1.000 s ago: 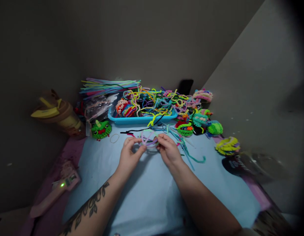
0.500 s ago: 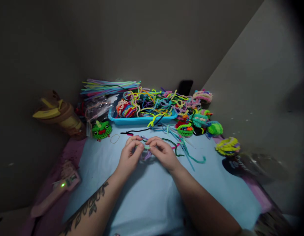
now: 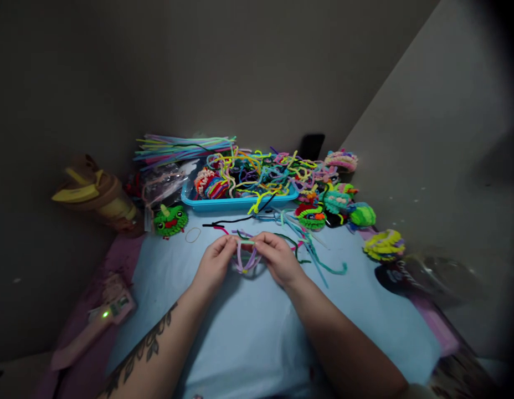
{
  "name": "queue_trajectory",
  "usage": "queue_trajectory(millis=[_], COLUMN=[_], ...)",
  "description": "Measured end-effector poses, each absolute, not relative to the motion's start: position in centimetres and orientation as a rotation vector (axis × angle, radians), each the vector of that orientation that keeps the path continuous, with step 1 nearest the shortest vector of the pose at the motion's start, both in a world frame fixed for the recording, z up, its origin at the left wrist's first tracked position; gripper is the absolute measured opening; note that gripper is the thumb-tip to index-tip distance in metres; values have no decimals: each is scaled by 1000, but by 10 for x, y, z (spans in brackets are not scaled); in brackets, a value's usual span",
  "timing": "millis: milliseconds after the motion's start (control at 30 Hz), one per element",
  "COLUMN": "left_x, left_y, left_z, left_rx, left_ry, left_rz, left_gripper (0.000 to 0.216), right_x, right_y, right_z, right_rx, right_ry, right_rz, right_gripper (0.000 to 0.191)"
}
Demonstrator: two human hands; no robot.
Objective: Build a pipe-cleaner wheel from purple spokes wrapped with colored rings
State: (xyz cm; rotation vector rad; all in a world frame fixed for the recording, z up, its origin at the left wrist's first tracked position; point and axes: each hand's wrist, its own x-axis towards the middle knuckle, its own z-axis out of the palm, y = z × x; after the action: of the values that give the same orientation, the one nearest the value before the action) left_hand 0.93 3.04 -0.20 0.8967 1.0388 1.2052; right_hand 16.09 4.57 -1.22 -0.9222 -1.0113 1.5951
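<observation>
Both hands pinch a small openwork frame of bent purple pipe cleaners (image 3: 247,261), held just above the blue sheet. A pale green pipe cleaner (image 3: 247,242) runs across its top between my fingertips, and a yellow bit shows at the bottom. My left hand (image 3: 217,256) grips the left side with thumb and forefinger. On the right side, my right hand (image 3: 277,256) does the same. Loose pipe cleaners (image 3: 309,244) in teal, dark green and pink lie just beyond my right hand. A black pipe cleaner (image 3: 230,223) lies behind the frame.
A blue tray (image 3: 240,204) heaped with tangled pipe cleaners stands at the back. Left are a green frog-like figure (image 3: 170,221), a brown cup (image 3: 103,197) and a pink glue gun (image 3: 103,321). Several fuzzy figures (image 3: 384,245) sit at right, near a clear plastic cup (image 3: 443,277).
My hands have moved slightly apart and turned, so the purple frame and its green top strip now show more clearly between them. The view has shifted a little.
</observation>
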Motion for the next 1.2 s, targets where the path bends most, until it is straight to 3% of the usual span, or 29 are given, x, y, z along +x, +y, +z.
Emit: queue_trajectory(millis=[233,400,567,800,967,1200], left_x=[5,-3,-5,-1,4,6], left_y=[34,40,47,40,35,33], left_z=[0,-7,-12,-7,0,-1], left_rx=[724,457,309,577,862,1024], left_ry=[967,921,906,1195,1228,1294], left_rz=[1105,1155,1229,1432,1347,1468], left_gripper=[25,14,10,22,29,11], right_x=[164,165,166,166,164,163], right_y=[56,55,51,54,54,54], right_z=[-15,-19,-17,-19,-19,-22], right_rx=[-962,-916,-939,-817,-833,-851], right_ry=[-474,-508,-627,-551,-534,-444], right_rz=[1847,1949,1977,1912,1906,1944], right_gripper=[17,29,19,22,21,21])
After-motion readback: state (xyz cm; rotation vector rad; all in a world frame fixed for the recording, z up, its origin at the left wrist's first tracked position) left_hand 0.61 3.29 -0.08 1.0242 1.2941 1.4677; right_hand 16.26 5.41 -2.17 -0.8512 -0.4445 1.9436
